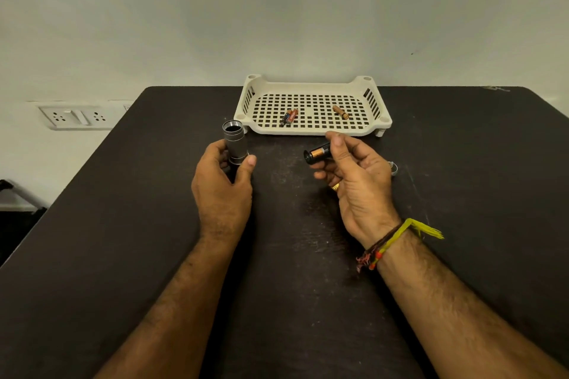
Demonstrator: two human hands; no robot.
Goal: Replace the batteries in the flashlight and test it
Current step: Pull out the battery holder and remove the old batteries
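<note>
Two bare arms reach out over a dark bench (154, 255). On the right wrist sits a band of yellow and red threads (391, 240). The left hand (221, 184) holds a silver flashlight (234, 144) standing up, with its open end on top, so you can see the dark hole inside. Its fingers (248, 164) are curled around the lower part of the flashlight and press on it. The right hand (354, 175) holds a black and copper battery holder (318, 153) lying sideways, a little apart from the flashlight. The thumb presses on top and the other fingers press from below, so the holder is pinched between them. Behind both hands, near the wall, a white tray (311, 129) with many small holes rests on the bench. Inside it lie two small batteries (289, 116) side by side on the left, and one brownish battery (340, 112) on the right, well apart from them.
</note>
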